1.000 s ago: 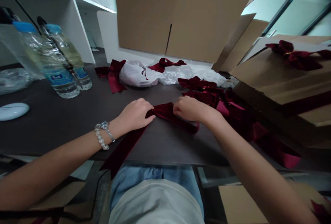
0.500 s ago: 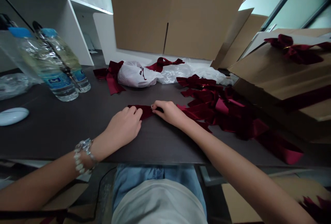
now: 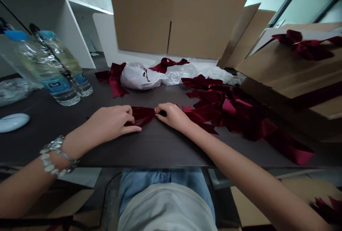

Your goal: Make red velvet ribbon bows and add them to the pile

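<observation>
A dark red velvet ribbon bow (image 3: 143, 113) lies stretched between my two hands, close above the dark desk. My left hand (image 3: 113, 121) is closed over its left part, fingers curled down on the fabric and thumb pointing right. A small tip of ribbon shows beyond the left hand's far side. Thumb and index finger of my right hand (image 3: 173, 115) pinch the gathered right end, where a small shiny bit shows. What lies under the left palm is hidden. Just right of my right hand is a heap of dark red bows (image 3: 213, 103).
Behind the hands lie a white plastic bag (image 3: 141, 77), clear plastic wrap (image 3: 178, 73) and another red bow (image 3: 115, 79). Water bottles (image 3: 60, 85) and a white mouse (image 3: 14, 122) are at left. Cardboard boxes (image 3: 280, 63) stand at right, and a cardboard sheet (image 3: 144, 14) at the back.
My left hand has slid to the left and turned flatter, exposing more of the ribbon between the hands. My right hand keeps its pinch in nearly the same place.
</observation>
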{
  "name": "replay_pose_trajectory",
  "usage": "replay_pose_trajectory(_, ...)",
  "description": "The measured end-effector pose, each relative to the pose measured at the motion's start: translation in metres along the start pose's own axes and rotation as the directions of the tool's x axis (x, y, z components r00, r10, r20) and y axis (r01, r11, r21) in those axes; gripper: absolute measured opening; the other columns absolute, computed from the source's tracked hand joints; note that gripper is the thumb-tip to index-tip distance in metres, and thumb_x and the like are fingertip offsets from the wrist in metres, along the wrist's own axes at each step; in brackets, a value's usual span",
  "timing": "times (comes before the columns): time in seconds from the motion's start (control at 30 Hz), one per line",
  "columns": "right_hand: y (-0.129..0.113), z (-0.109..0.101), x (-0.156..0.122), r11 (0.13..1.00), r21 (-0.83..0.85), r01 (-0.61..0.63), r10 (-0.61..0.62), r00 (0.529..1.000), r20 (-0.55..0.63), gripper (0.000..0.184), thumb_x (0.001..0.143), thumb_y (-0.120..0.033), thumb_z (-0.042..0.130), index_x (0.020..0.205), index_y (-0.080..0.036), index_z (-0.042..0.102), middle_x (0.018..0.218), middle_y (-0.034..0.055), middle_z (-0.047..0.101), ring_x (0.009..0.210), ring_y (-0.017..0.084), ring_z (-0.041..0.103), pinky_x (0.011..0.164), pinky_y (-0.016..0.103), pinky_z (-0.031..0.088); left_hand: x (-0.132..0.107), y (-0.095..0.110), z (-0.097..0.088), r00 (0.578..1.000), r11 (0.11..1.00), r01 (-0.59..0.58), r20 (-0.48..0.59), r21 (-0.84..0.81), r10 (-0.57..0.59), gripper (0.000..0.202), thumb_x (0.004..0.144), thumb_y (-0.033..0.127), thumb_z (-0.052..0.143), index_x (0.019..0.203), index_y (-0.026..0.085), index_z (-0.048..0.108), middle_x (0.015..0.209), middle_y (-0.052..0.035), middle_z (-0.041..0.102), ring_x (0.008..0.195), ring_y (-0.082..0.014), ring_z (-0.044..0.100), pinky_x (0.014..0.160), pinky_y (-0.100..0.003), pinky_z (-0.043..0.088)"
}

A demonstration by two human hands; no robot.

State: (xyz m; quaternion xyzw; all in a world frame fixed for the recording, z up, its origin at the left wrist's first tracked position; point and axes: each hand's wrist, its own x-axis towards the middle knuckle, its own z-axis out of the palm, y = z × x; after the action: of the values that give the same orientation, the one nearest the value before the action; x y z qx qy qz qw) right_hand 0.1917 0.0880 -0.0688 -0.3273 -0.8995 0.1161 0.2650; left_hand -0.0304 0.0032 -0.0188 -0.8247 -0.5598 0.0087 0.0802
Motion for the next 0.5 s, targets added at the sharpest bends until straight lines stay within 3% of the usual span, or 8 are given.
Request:
replay_pose_trajectory(0.03, -0.002, 0.002, 0.000, 1.000, -0.019, 0.000, -0.001, 1.000, -0.013, 0.007, 0.085, -0.014, 0.063, 0.092, -0.015, 0.066, 0.097, 0.0051, 0.070, 0.094, 0.019, 0.062, 0.085, 0.028, 0.043, 0.003, 0.010, 0.000, 0.998, 0.996, 0.050, -0.040, 0.072, -0.047, 0.056, 0.084, 0.066, 0.046, 0.085, 0.019, 0.074, 0.106, -0.0114, 0.067, 0.093, -0.0272, 0.064, 0.074, -0.033, 0.049)
replay_pose_trajectory(0.1, -0.005, 0.006, 0.001, 0.999, -0.052, -0.009, 0.007, 0.999, -0.032, 0.010, 0.087, -0.017, 0.063, 0.096, -0.015, 0.066, 0.099, 0.0066, 0.069, 0.095, 0.020, 0.060, 0.086, 0.030, 0.043, 0.013, 0.031, 0.004, 0.988, 0.987, 0.093, -0.133, 0.130, -0.075, 0.070, 0.079, 0.069, 0.051, 0.110, 0.009, 0.068, 0.119, -0.0217, 0.062, 0.106, -0.0366, 0.060, 0.087, -0.044, 0.048)
replay_pose_trajectory(0.13, -0.006, 0.008, 0.001, 0.998, -0.064, -0.017, 0.015, 0.999, -0.037, 0.012, 0.088, -0.017, 0.062, 0.098, -0.014, 0.066, 0.102, 0.0078, 0.069, 0.097, 0.020, 0.059, 0.088, 0.031, 0.042, 0.021, 0.040, 0.008, 0.984, 0.992, 0.062, -0.176, 0.112, -0.041, 0.079, 0.078, 0.068, 0.054, 0.125, 0.004, 0.059, 0.131, -0.0254, 0.056, 0.117, -0.0392, 0.055, 0.097, -0.049, 0.044)
replay_pose_trajectory(0.2, -0.005, 0.011, 0.003, 0.998, -0.060, -0.037, 0.035, 0.999, -0.042, 0.015, 0.089, -0.015, 0.059, 0.102, -0.014, 0.066, 0.107, 0.0102, 0.067, 0.100, 0.020, 0.058, 0.090, 0.032, 0.041, 0.037, 0.050, 0.021, 0.973, 0.999, -0.024, -0.229, 0.036, 0.032, 0.086, 0.083, 0.061, 0.054, 0.142, 0.001, 0.038, 0.146, -0.0265, 0.041, 0.134, -0.0366, 0.042, 0.112, -0.052, 0.031)
replay_pose_trajectory(0.27, -0.002, 0.012, 0.004, 0.999, -0.007, -0.037, 0.037, 0.999, -0.038, 0.015, 0.088, -0.012, 0.058, 0.101, -0.014, 0.066, 0.108, 0.0104, 0.066, 0.101, 0.019, 0.058, 0.092, 0.032, 0.041, 0.052, 0.048, 0.034, 0.970, 0.994, -0.079, -0.235, -0.071, 0.061, 0.080, 0.088, 0.054, 0.050, 0.147, 0.004, 0.028, 0.148, -0.0236, 0.041, 0.135, -0.0305, 0.041, 0.115, -0.050, 0.028)
replay_pose_trajectory(0.37, 0.004, 0.009, 0.005, 0.991, 0.131, -0.002, 0.004, 1.000, -0.021, 0.012, 0.085, -0.008, 0.059, 0.090, -0.016, 0.066, 0.100, 0.0060, 0.068, 0.096, 0.017, 0.059, 0.090, 0.030, 0.042, 0.064, 0.031, 0.048, 0.973, 0.956, -0.157, -0.202, -0.248, 0.107, 0.060, 0.093, 0.048, 0.045, 0.139, 0.010, 0.040, 0.133, -0.0166, 0.055, 0.120, -0.0256, 0.052, 0.106, -0.043, 0.038)
replay_pose_trajectory(0.5, 0.012, -0.007, 0.007, 0.959, 0.278, -0.045, 0.030, 0.998, 0.059, 0.010, 0.083, -0.009, 0.061, 0.089, -0.016, 0.066, 0.097, 0.0025, 0.069, 0.093, 0.014, 0.062, 0.088, 0.027, 0.043, 0.068, 0.014, 0.054, 0.977, 0.926, -0.111, -0.211, -0.360, 0.035, 0.038, 0.093, 0.044, 0.048, 0.111, 0.013, 0.060, 0.108, -0.0098, 0.063, 0.102, -0.0233, 0.055, 0.094, -0.037, 0.044)
